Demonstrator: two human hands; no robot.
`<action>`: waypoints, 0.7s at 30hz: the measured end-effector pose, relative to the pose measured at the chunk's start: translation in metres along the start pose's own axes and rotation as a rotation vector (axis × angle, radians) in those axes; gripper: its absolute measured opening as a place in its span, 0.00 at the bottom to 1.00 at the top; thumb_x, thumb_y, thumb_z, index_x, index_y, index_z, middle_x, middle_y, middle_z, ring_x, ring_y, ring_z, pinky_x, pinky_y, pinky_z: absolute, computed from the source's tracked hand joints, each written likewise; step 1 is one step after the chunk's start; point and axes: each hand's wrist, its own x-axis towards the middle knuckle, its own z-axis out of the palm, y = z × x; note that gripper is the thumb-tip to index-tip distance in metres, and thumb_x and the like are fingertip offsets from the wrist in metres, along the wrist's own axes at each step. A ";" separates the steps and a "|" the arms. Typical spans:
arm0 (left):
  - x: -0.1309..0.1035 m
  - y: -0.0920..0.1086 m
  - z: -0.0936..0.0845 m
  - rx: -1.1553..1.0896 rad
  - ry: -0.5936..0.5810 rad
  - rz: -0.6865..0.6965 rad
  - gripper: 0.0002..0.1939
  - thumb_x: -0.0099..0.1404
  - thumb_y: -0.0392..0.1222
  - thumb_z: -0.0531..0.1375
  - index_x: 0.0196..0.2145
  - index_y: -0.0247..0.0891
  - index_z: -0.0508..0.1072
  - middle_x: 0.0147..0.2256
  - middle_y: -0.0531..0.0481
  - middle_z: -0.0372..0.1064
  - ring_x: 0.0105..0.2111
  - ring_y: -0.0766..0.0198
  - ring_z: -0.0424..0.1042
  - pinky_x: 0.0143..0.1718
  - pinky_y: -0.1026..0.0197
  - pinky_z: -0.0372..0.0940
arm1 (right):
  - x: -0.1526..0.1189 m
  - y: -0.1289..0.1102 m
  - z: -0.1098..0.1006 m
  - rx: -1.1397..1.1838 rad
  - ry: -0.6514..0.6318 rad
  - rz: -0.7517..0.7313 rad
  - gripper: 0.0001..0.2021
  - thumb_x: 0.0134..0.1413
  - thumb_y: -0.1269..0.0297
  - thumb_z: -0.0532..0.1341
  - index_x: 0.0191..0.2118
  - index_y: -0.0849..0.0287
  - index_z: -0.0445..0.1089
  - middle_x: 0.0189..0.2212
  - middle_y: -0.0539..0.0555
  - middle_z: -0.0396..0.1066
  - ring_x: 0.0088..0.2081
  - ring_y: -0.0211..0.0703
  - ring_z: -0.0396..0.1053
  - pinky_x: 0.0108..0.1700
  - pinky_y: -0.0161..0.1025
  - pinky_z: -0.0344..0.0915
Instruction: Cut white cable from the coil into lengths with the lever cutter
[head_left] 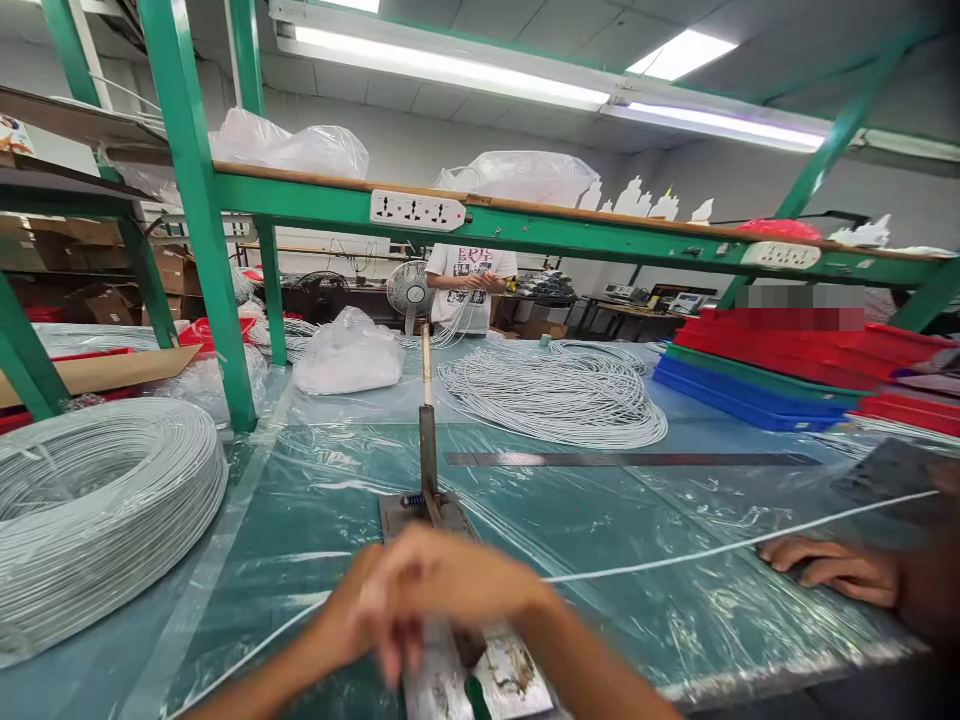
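Nearest, both hands meet over the lever cutter (439, 520): the left hand (352, 620) and right hand (442, 585) are closed on the white wire (675, 557), though blur hides the exact grip. Judging by this, a length is being set for cutting; next calls for holding it straight along the steel ruler (630, 459), with the wire coil (97, 500) at left and a co-worker's hand (825, 565) at right.

Both forearms angled inward, left hand (352, 615) and right hand (450, 580) overlapping — fingers curled, motion-blurred

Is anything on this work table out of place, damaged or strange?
Nothing looks damaged or spilled. The plastic sheet over the table is wrinkled, and the loose heap of white cable is untidy beside the neat coil. Both hands are blurred above the metal cutter.
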 end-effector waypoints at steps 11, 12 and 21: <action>-0.004 0.001 0.004 0.682 -0.086 0.081 0.15 0.66 0.43 0.48 0.39 0.42 0.75 0.28 0.48 0.72 0.30 0.59 0.68 0.31 0.63 0.53 | 0.058 -0.042 -0.205 0.182 1.066 0.048 0.15 0.60 0.56 0.52 0.42 0.64 0.64 0.29 0.50 0.65 0.22 0.30 0.61 0.23 0.30 0.61; -0.004 0.000 0.005 0.734 -0.101 0.088 0.16 0.66 0.41 0.47 0.36 0.40 0.75 0.30 0.46 0.72 0.31 0.58 0.69 0.31 0.63 0.54 | 0.063 -0.041 -0.208 0.206 1.061 0.053 0.15 0.60 0.56 0.52 0.42 0.64 0.64 0.29 0.50 0.65 0.23 0.30 0.62 0.23 0.30 0.62; 0.014 -0.010 0.013 0.051 -0.030 0.001 0.13 0.55 0.49 0.53 0.22 0.35 0.64 0.21 0.54 0.57 0.24 0.66 0.57 0.26 0.64 0.49 | 0.069 -0.053 -0.203 0.340 1.012 0.054 0.20 0.61 0.50 0.47 0.39 0.64 0.63 0.24 0.48 0.61 0.18 0.27 0.55 0.18 0.27 0.54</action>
